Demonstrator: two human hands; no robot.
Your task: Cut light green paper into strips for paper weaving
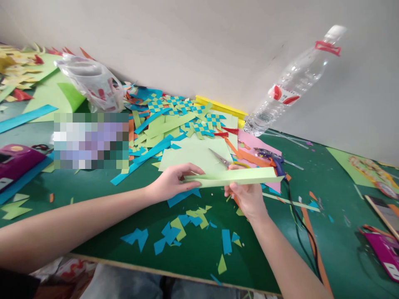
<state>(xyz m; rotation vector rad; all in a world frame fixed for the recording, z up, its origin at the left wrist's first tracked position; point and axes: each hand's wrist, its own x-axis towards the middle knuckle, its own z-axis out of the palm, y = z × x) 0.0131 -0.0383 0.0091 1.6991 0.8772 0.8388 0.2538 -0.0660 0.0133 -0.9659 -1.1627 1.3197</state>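
A folded strip of light green paper is held in the air between my two hands, over the green table. My left hand pinches its left end, with thumb in front and fingers behind. Nearer the right end, my right hand grips the strip from below, thumb against its front face. Just behind the strip are scissors with yellow handles, partly hidden by the paper; whether they lie down or hang from my right fingers I cannot tell. Pale green sheets lie beyond.
Blue and green scraps litter the table in front. Woven checkered paper pieces pile up behind. A clear bottle stands by the wall. A glue gun with its black cord is right; a bagged cup stands left.
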